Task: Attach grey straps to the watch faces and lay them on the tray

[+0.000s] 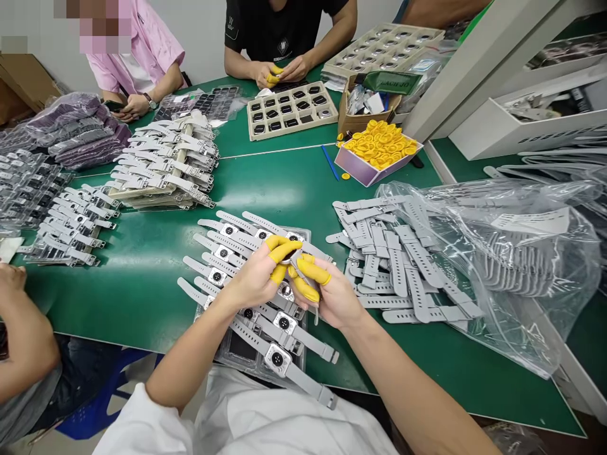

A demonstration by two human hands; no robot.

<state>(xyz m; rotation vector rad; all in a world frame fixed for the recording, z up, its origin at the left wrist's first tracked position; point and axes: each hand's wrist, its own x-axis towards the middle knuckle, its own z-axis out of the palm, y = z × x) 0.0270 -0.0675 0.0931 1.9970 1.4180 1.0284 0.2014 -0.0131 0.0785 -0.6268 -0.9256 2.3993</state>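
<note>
My left hand (256, 273) wears yellow finger cots and pinches a watch case (291, 256) above the middle of the table edge. Yellow cots also cover fingertips of my right hand (336, 296), which is closed on a grey watch strap (300, 278) against that case. Whether the strap is fixed to the case is hidden by my fingers. Below both hands, rows of grey-strapped watches (277, 359) lie back-up across a clear plastic tray (237, 351). To the right of my right hand is a loose heap of grey straps (398, 262).
A clear bag of straps (521, 253) lies at right. Ahead stands a box of yellow finger cots (367, 165) beside a blue stick (330, 162). Stacked strapped watches (165, 158) are at left. Across the green table (265, 180), a co-worker's hands (282, 72) work behind a watch-case tray (294, 133).
</note>
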